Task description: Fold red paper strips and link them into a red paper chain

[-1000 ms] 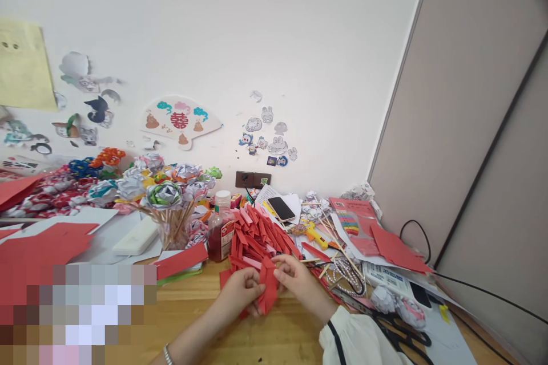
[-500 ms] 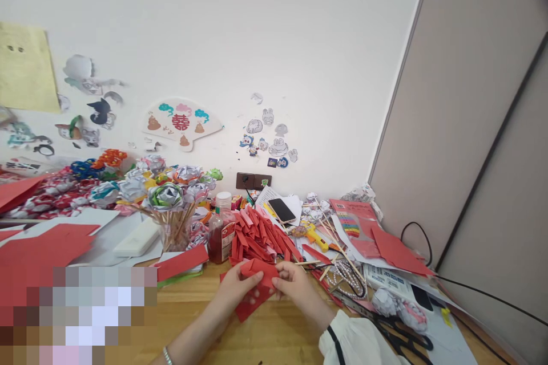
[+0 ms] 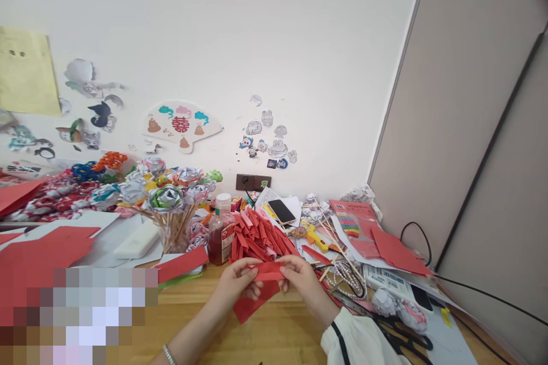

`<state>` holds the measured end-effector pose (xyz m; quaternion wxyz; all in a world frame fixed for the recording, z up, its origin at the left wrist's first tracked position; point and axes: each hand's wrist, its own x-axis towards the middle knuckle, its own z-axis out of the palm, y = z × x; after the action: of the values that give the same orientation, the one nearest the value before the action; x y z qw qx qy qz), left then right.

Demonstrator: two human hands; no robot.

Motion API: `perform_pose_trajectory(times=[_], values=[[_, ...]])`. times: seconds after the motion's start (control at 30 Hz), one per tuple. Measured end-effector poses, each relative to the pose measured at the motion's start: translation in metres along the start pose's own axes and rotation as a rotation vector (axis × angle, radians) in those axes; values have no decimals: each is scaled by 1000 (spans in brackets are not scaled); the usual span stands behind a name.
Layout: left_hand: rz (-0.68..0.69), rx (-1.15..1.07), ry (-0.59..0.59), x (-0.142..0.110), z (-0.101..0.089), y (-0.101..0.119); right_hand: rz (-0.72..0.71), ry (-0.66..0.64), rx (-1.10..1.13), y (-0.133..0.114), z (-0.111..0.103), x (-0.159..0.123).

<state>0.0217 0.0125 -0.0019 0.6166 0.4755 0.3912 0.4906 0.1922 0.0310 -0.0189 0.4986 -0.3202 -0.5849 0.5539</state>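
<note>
Between my two hands a piece of red paper point(image 3: 269, 271) is held by its ends, folded into a narrow band. My left hand point(image 3: 238, 280) pinches its left end, thumb on top. At the right end, my right hand point(image 3: 297, 278) grips it between thumb and fingers. Under the hands another red paper sheet point(image 3: 253, 305) lies on the wooden table point(image 3: 274, 336). Just beyond my fingers rises a heap of folded red paper strips point(image 3: 261, 234).
Left of the heap stand a bottle point(image 3: 221, 234) and a holder of paper flowers on sticks point(image 3: 173, 228). To the right are a phone point(image 3: 281, 211), a yellow glue gun point(image 3: 315, 238), bead strings point(image 3: 346, 279) and black-handled scissors point(image 3: 402, 336). A wall point(image 3: 299, 40) closes the back.
The red paper has gone from a wider, partly raised piece to a flatter, narrow band stretched between my fingers. My hands have moved slightly apart.
</note>
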Motion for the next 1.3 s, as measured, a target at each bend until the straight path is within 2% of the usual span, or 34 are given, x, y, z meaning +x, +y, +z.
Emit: perform_pose_trajectory(times=[0.43,0.67,0.9,1.07,1.3], values=[[-12,-62,27,-1,-1,4,-82,46,-58,-1,0,2],[-94,-10,-38,-6,5,4,-153,7,-306,1,-2,-2],[-128,65,-26,-4,4,-3,-163,-24,-438,-10,0,-8],[-73,205,-6,-3,4,-2,-128,-51,-441,-16,3,-13],[47,310,9,-4,11,-8,-143,-115,-561,0,6,-7]])
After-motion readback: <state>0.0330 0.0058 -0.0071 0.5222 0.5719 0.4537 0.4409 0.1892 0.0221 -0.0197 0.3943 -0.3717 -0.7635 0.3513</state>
